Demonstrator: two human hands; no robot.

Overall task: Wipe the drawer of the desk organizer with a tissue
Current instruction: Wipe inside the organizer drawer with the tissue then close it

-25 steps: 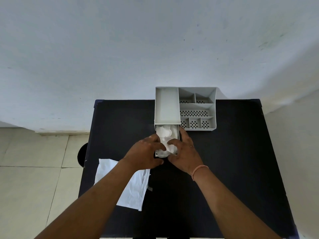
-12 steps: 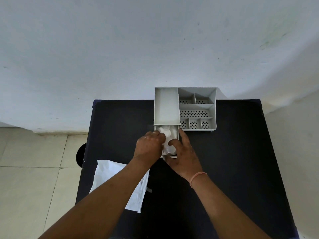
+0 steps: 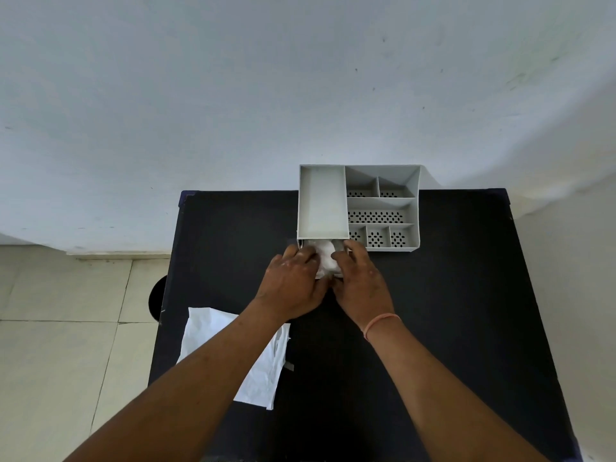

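From the head camera, looking down, a black table (image 3: 433, 311) is standing against a pale wall (image 3: 233, 95), with tiled floor (image 3: 66, 328) showing to its left. A grey desk organizer (image 3: 381, 208) is sitting at the far edge of the table, touching or nearly touching the wall. It is showing one long plain compartment on its left side and several smaller compartments with perforated bottoms on its right.

Below the long compartment, the drawer (image 3: 340, 245) is sticking out toward the person, only partly pulled; most of it is being covered by the hands. A crumpled white tissue (image 3: 325, 256) is lying inside the drawer, bunched between the two hands.

The left hand (image 3: 293, 285) is resting over the drawer's left side, its fingers (image 3: 306, 253) curled down onto the tissue and pressing it; the grip is narrow, closed on the tissue. The right hand (image 3: 361, 281) is lying along the drawer's right side, fingers bent around the drawer's edge and touching the tissue's right part. Whether it is gripping the drawer wall or only bracing against it, I cannot tell. A thin orange band (image 3: 380, 323) is circling the right wrist.

Both bare forearms are reaching in from the bottom of the frame. A second, flat sheet of white tissue paper (image 3: 263, 371) is lying on the table's near left part, well apart from the organizer, partly hidden under the left forearm. A dark round shape (image 3: 156, 300) is peeking out past the table's left edge, too unclear to identify.
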